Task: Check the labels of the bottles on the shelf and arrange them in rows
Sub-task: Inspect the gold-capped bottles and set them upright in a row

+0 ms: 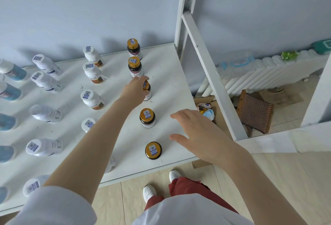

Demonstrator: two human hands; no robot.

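— Left hand (137,88) curls its fingers and thumb round the gold-capped bottle (148,94), third in the right-hand column on the shelf (170,74).
— And the right hand (198,131)?
— Spread open, holding nothing, hovering above the shelf near its right edge.
— What could go wrong?
— Probably the neighbours. The bottle behind (134,67) stands just beside the fingertips, so a careless lift could tip it. The forearm crosses over the white bottles (87,124); a low sweep might topple one.

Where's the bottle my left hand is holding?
Head view, centre: the bottle, gripped by the left hand, stands on the shelf, third of five in the gold-capped column near its right edge.
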